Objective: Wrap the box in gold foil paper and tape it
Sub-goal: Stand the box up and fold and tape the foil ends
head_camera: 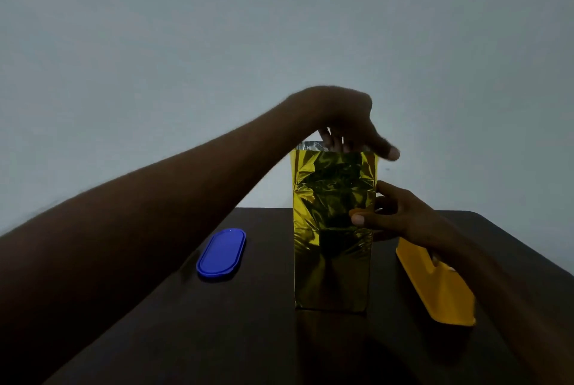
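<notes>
Blue lid point(221, 254) lying left on dark table point(217, 338); left hand point(348, 123) reaching over foil-wrapped box point(334, 229) standing upright mid-table, fingers dipping into its open top, grip unclear; right hand point(394, 213) pinching box's right side; yellow tray point(435, 285) lying right.

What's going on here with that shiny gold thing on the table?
A person is wrapping a tall box in gold foil. It stands upright on a dark table. The left hand reaches over its open top end, fingers down at the foil edge, while the right hand grips its side. A blue lid and a yellow object lie beside it.
</notes>
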Demonstrator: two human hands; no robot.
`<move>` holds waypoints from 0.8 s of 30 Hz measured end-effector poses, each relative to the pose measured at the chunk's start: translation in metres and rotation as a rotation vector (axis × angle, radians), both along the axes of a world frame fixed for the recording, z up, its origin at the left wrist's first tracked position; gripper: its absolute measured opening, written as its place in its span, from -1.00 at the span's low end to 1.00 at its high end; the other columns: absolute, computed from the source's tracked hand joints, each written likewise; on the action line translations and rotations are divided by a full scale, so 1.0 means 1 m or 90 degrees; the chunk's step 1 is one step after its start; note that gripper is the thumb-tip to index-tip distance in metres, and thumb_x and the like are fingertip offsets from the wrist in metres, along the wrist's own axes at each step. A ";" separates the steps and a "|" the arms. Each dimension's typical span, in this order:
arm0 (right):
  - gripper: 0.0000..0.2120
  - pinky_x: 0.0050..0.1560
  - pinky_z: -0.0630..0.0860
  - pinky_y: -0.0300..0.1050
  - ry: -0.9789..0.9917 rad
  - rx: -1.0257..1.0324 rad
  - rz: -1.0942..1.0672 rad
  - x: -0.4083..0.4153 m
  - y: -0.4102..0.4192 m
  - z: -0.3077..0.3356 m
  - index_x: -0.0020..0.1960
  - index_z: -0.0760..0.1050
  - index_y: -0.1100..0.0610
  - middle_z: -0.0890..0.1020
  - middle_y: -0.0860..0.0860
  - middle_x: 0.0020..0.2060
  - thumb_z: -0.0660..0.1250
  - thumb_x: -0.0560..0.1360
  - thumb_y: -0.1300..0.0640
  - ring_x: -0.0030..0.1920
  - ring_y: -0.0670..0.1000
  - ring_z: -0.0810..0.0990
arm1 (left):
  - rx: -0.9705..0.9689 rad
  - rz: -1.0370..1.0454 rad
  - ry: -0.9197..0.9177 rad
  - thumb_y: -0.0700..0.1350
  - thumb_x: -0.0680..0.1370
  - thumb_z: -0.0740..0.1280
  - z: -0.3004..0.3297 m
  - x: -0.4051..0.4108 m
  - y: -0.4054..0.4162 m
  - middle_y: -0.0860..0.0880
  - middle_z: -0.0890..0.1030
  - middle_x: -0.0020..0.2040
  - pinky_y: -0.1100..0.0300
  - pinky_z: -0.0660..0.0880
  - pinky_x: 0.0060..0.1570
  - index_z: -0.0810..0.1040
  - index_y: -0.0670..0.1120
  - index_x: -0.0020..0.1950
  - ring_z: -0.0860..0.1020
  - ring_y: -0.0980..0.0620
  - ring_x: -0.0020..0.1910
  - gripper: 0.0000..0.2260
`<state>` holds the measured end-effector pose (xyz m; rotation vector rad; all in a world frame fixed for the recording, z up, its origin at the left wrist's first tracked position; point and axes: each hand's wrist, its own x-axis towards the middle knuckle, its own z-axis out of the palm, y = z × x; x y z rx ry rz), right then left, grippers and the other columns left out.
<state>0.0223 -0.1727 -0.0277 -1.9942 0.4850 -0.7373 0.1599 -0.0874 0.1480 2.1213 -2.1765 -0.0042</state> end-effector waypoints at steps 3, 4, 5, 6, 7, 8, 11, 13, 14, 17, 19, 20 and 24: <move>-0.38 0.04 0.65 0.10 0.000 0.002 0.006 0.001 0.003 0.001 0.31 0.45 -0.02 0.70 0.04 0.05 0.55 0.29 -0.01 0.06 0.01 0.69 | -0.042 -0.067 -0.090 0.12 0.42 0.49 -0.012 0.000 -0.002 0.16 0.53 -0.47 0.35 0.37 -0.35 0.63 -0.01 -0.27 0.47 0.24 -0.45 -0.78; -0.37 0.03 0.65 0.09 -0.002 0.003 0.007 0.001 0.003 0.001 0.31 0.45 -0.01 0.70 0.05 0.05 0.55 0.29 -0.01 0.05 0.01 0.69 | -0.077 -0.083 -0.101 0.08 0.41 0.51 -0.013 0.000 -0.001 0.16 0.51 -0.48 0.35 0.34 -0.38 0.64 -0.01 -0.26 0.45 0.24 -0.48 -0.81; -0.36 0.02 0.66 0.07 -0.004 0.004 0.007 0.000 0.003 0.001 0.31 0.45 0.00 0.69 0.06 0.05 0.55 0.28 -0.02 0.05 0.01 0.70 | -0.107 -0.091 -0.101 0.06 0.40 0.52 -0.012 0.000 0.001 0.17 0.52 -0.46 0.36 0.34 -0.38 0.67 -0.03 -0.23 0.45 0.25 -0.49 -0.82; -0.34 -0.01 0.66 0.04 -0.005 0.004 0.006 0.000 0.003 0.002 0.32 0.45 0.01 0.70 0.07 0.05 0.56 0.27 -0.04 0.04 0.01 0.70 | -0.128 -0.093 -0.097 0.05 0.40 0.53 -0.011 0.001 0.002 0.17 0.52 -0.44 0.37 0.34 -0.37 0.68 -0.05 -0.20 0.45 0.26 -0.48 -0.82; -0.31 -0.04 0.66 0.01 -0.004 0.003 0.004 0.000 0.002 0.002 0.32 0.44 0.01 0.70 0.06 0.05 0.58 0.25 -0.07 0.03 0.01 0.70 | -0.137 -0.091 -0.092 0.04 0.40 0.53 -0.011 0.002 0.004 0.17 0.53 -0.44 0.40 0.34 -0.38 0.69 -0.05 -0.19 0.46 0.27 -0.47 -0.82; -0.28 -0.07 0.66 -0.02 -0.002 0.002 0.003 0.000 0.002 0.002 0.33 0.44 0.01 0.70 0.05 0.05 0.59 0.24 -0.09 0.03 0.01 0.70 | -0.141 -0.088 -0.083 0.04 0.41 0.52 -0.010 0.002 0.005 0.17 0.54 -0.42 0.44 0.32 -0.39 0.70 -0.06 -0.18 0.47 0.26 -0.45 -0.83; -0.36 -0.04 0.67 0.03 0.001 0.007 0.008 0.000 0.001 0.001 0.30 0.47 0.00 0.70 0.06 0.04 0.57 0.27 -0.06 0.04 0.01 0.70 | -0.153 -0.078 -0.011 -0.02 0.44 0.51 -0.007 0.005 0.011 0.12 0.62 -0.36 0.54 0.38 -0.36 0.72 -0.12 -0.13 0.58 0.20 -0.31 -0.83; -0.42 0.00 0.66 0.10 -0.002 0.006 0.008 -0.001 0.000 -0.002 0.28 0.49 -0.03 0.70 0.06 0.04 0.54 0.29 -0.03 0.05 0.02 0.70 | -0.162 -0.077 0.060 -0.08 0.49 0.46 -0.001 0.009 0.019 0.05 0.68 -0.27 0.41 0.52 -0.17 0.71 -0.16 -0.10 0.67 0.13 -0.18 -0.85; -0.43 0.01 0.66 0.12 -0.005 0.004 0.006 -0.002 -0.001 -0.004 0.27 0.49 -0.03 0.70 0.06 0.04 0.53 0.29 -0.03 0.05 0.02 0.70 | -0.171 -0.075 0.079 -0.09 0.51 0.43 0.002 0.012 0.025 0.01 0.70 -0.22 0.32 0.55 -0.12 0.71 -0.16 -0.09 0.68 0.11 -0.14 -0.85; -0.44 0.00 0.66 0.09 -0.018 0.000 -0.004 -0.003 -0.001 -0.006 0.25 0.49 -0.03 0.71 0.05 0.03 0.52 0.28 -0.04 0.04 -0.01 0.70 | -0.221 -0.050 0.076 -0.08 0.52 0.41 0.008 0.025 0.042 -0.02 0.71 -0.12 0.29 0.52 -0.14 0.70 -0.11 -0.03 0.64 0.12 -0.11 -0.86; -0.45 -0.06 0.67 0.03 -0.020 -0.008 -0.010 -0.002 0.000 -0.006 0.24 0.49 -0.02 0.71 0.04 0.02 0.52 0.29 -0.04 0.03 -0.03 0.70 | -0.288 -0.018 0.038 -0.09 0.50 0.43 0.002 0.041 0.053 0.02 0.70 -0.11 0.34 0.48 -0.13 0.70 -0.06 0.00 0.60 0.16 -0.10 -0.88; -0.46 -0.07 0.67 0.01 -0.020 -0.010 -0.011 -0.002 0.000 -0.007 0.24 0.49 -0.02 0.71 0.03 0.02 0.52 0.30 -0.04 0.02 -0.04 0.70 | -0.320 -0.001 0.028 -0.11 0.49 0.43 -0.005 0.050 0.058 0.04 0.69 -0.10 0.32 0.48 -0.09 0.70 -0.05 -0.01 0.59 0.18 -0.12 -0.89; -0.43 -0.06 0.68 0.06 -0.022 -0.016 -0.018 0.000 -0.001 -0.008 0.25 0.48 0.00 0.71 0.03 0.02 0.53 0.29 -0.06 0.02 -0.02 0.70 | -0.398 0.105 0.087 -0.16 0.46 0.44 -0.049 0.090 0.076 0.03 0.69 -0.22 0.24 0.51 -0.10 0.70 -0.07 -0.13 0.58 0.18 -0.26 -0.96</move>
